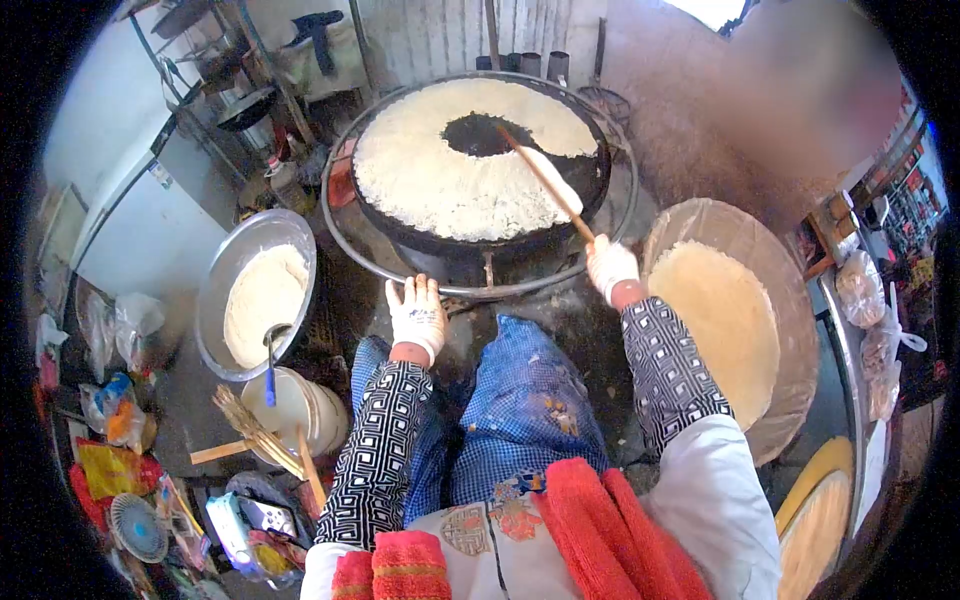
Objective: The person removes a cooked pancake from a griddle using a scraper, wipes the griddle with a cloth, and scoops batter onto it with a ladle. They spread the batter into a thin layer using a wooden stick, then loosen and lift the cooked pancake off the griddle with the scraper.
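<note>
A large round black griddle (590,195) carries a wide ring of pale batter (420,185), with dark bare surface at its centre and along its right side. My right hand (610,267), in a white glove, is closed around a long wooden stick (550,186). The stick reaches over the batter to the dark centre. Beside it lies a wetter, whiter patch of batter. My left hand (416,315), also gloved, has its fingers apart and rests on the metal ring (345,235) around the griddle, holding nothing.
A metal basin (212,310) of batter with a blue-handled ladle (270,372) stands at left. Below it are a white bucket (330,410) and wooden sticks. At right, a wide lined basket (795,340) holds a flat round pancake (720,320). A blurred area fills the upper right.
</note>
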### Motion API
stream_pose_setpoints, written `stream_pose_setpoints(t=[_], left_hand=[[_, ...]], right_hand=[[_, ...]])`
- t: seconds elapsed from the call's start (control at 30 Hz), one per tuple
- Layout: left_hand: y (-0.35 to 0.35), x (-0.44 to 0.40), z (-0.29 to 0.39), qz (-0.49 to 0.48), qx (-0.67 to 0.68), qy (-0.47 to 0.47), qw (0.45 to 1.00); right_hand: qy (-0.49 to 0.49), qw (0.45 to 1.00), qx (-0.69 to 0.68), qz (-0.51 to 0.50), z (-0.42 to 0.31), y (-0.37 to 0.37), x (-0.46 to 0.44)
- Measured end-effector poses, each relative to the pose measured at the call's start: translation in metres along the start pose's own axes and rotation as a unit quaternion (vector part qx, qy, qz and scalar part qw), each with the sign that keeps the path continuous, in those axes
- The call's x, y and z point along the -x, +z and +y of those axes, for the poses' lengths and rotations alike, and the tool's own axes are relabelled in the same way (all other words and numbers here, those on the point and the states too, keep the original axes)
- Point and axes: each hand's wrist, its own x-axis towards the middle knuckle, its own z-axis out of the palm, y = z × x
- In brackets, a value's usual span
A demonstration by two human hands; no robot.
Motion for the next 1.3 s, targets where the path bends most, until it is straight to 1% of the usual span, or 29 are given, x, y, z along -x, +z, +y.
stream_pose_setpoints(t=[0.03, 0.07, 0.13, 0.17, 0.2, 0.23, 0.3, 0.33, 0.37, 0.4, 0.47, 0.5, 0.57, 0.6, 0.67, 0.7, 0.73, 0.8, 0.83, 0.87, 0.93, 1.0, 1.03, 1.07, 1.13, 1.17, 1.2, 1.27, 1.3], left_hand=[[0.001, -0.003, 0.001, -0.01, -0.001, -0.009, 1.0], [-0.012, -0.002, 0.003, -0.037, -0.009, -0.02, 0.999], [-0.02, 0.0, -0.001, -0.05, -0.005, -0.025, 0.998], [-0.028, -0.002, -0.003, -0.068, 0.018, -0.036, 0.997], [-0.031, 0.0, -0.006, -0.075, 0.013, -0.039, 0.996], [-0.034, 0.0, -0.007, -0.082, 0.009, -0.04, 0.996], [-0.03, -0.001, -0.009, -0.079, -0.005, -0.046, 0.996], [-0.016, -0.004, -0.013, -0.076, -0.006, -0.057, 0.996], [-0.014, -0.006, -0.018, -0.069, 0.002, -0.064, 0.996], [-0.013, -0.006, -0.02, -0.068, 0.01, -0.072, 0.995], [-0.017, -0.01, -0.028, -0.067, 0.013, -0.082, 0.994], [-0.02, -0.01, -0.031, -0.075, 0.002, -0.088, 0.993], [-0.028, -0.01, -0.032, -0.079, -0.032, -0.109, 0.99], [-0.051, -0.009, -0.023, -0.086, -0.004, -0.103, 0.991], [-0.077, -0.01, 0.007, -0.13, 0.052, -0.04, 0.989], [-0.077, -0.01, 0.024, -0.109, 0.082, -0.007, 0.991], [-0.075, -0.004, 0.04, -0.092, 0.11, 0.029, 0.989], [-0.06, 0.002, 0.063, -0.101, 0.093, 0.036, 0.99], [-0.052, 0.009, 0.066, -0.078, 0.073, 0.03, 0.994], [-0.039, 0.01, 0.063, -0.048, 0.045, 0.04, 0.997], [-0.011, 0.01, 0.051, 0.014, -0.013, 0.062, 0.998], [-0.013, 0.011, 0.047, -0.019, -0.008, 0.052, 0.998], [-0.01, 0.011, 0.044, -0.01, -0.023, 0.048, 0.999], [-0.007, 0.011, 0.04, 0.001, -0.04, 0.049, 0.998], [-0.015, 0.013, 0.033, -0.012, -0.009, 0.041, 0.999], [-0.019, 0.013, 0.029, -0.012, 0.01, 0.035, 0.999], [-0.023, 0.013, 0.027, -0.01, 0.028, 0.029, 0.999], [-0.029, 0.01, 0.017, -0.026, 0.037, 0.013, 0.999], [-0.031, 0.008, 0.016, -0.021, 0.033, 0.007, 0.999]], right_hand=[[-0.034, 0.999, 0.011, -0.008, -0.004, 0.001, 0.006], [-0.052, 0.997, 0.032, -0.047, -0.006, 0.002, 0.009], [0.005, 0.999, 0.016, -0.029, 0.012, 0.021, 0.001], [0.034, 0.999, -0.014, -0.019, 0.01, 0.001, 0.002], [0.042, 0.999, -0.018, -0.009, 0.014, 0.006, -0.008], [0.026, 0.999, -0.021, -0.008, 0.017, 0.014, -0.011], [-0.004, 1.0, -0.025, -0.015, 0.003, -0.004, -0.002], [-0.019, 0.999, -0.026, -0.025, -0.006, -0.008, 0.01], [-0.061, 0.997, -0.002, -0.045, -0.007, -0.002, 0.018], [-0.079, 0.994, -0.006, -0.074, 0.0, 0.004, 0.022], [0.021, 0.996, 0.001, -0.081, 0.014, 0.012, 0.01], [0.045, 0.998, -0.001, -0.04, 0.018, 0.011, 0.003], [0.016, 1.0, -0.01, -0.019, 0.01, 0.006, 0.0], [-0.006, 1.0, -0.015, -0.007, -0.001, -0.005, 0.006], [-0.073, 0.997, 0.002, -0.016, -0.017, -0.008, 0.018], [-0.082, 0.996, 0.014, -0.044, -0.016, 0.001, 0.017], [-0.041, 0.998, 0.011, -0.048, -0.013, 0.005, 0.014], [0.043, 0.998, 0.006, -0.05, -0.003, 0.005, 0.001], [0.036, 0.999, 0.007, -0.034, 0.001, 0.005, -0.004], [0.043, 0.998, -0.003, -0.043, -0.008, -0.007, -0.004], [0.018, 0.998, -0.014, -0.052, -0.024, -0.019, 0.004], [-0.054, 0.995, 0.009, -0.088, -0.033, -0.019, 0.02], [-0.073, 0.993, 0.02, -0.09, -0.018, 0.007, 0.017], [-0.031, 0.996, 0.013, -0.083, -0.01, 0.009, 0.016], [0.048, 0.997, -0.004, -0.06, 0.002, 0.008, 0.0], [0.024, 1.0, 0.007, -0.007, 0.003, 0.004, -0.002], [0.009, 1.0, -0.011, -0.002, 0.002, 0.002, -0.005], [-0.008, 1.0, -0.006, -0.02, -0.016, -0.002, 0.001], [-0.047, 0.998, 0.003, -0.035, -0.024, -0.012, 0.011]])
